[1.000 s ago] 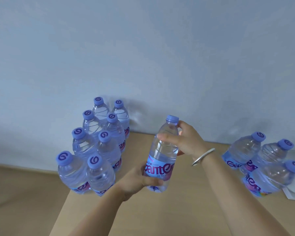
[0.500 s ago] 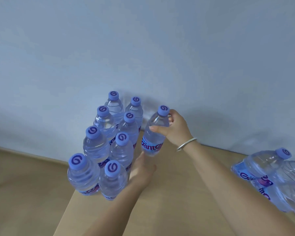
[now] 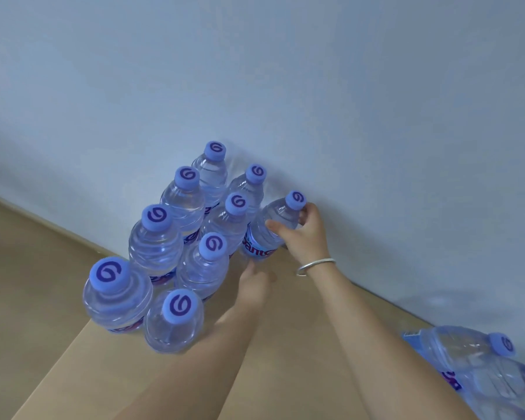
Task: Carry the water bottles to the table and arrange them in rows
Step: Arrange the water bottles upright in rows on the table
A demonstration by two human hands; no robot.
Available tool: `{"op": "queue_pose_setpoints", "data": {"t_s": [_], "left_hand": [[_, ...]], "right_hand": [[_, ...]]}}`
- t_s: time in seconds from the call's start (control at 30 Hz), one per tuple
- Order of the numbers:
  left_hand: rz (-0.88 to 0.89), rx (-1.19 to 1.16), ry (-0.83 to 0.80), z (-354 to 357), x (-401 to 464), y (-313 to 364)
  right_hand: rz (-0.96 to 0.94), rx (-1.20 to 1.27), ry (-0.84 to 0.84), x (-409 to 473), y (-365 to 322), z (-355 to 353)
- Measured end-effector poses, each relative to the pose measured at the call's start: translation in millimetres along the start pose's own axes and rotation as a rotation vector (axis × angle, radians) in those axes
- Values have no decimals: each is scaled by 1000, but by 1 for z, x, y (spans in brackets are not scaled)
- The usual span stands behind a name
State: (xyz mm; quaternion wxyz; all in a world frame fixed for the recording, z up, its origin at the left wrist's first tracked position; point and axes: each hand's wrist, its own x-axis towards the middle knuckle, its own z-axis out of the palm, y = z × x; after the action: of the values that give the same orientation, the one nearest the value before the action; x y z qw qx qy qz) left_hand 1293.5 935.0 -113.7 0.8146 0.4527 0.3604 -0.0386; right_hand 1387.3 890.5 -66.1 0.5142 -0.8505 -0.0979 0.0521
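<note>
You are gripping the tilted bottle [image 3: 267,231] near its neck with your right hand [image 3: 305,234], left hand [image 3: 253,281] touching its base, beside the upright rows [image 3: 194,237]; releasing it tilted risks toppling neighbours

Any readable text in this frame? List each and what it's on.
"ant": part of a brand word on the label of the held bottle, rest hidden.
Swirl logo, like a "G" or "6": on each cap.
Labels of the standing bottles: mostly hidden, unreadable.
Label of the lying bottles: blurred, unreadable.
</note>
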Motion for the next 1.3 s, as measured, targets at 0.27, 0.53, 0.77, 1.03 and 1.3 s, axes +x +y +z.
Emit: {"op": "queue_pose_setpoints", "data": {"t_s": [0.27,0.53,0.77,1.03,1.3], "left_hand": [[-67,-150,29,9,19,0],[-92,-194,31,17,14,13],[-140,86,-118,61,-15,-1],[-276,508,-393,93,-58,-66],[-296,656,-431,82,-68,-71]], "right_hand": [[-107,-94,40,6,-1,4],[-121,-118,20,-13,2,-15],[-13,-258,461,-75,51,-139],[82,-547,857,-122,91,-256],[359,-122,813,-122,118,-247]]}}
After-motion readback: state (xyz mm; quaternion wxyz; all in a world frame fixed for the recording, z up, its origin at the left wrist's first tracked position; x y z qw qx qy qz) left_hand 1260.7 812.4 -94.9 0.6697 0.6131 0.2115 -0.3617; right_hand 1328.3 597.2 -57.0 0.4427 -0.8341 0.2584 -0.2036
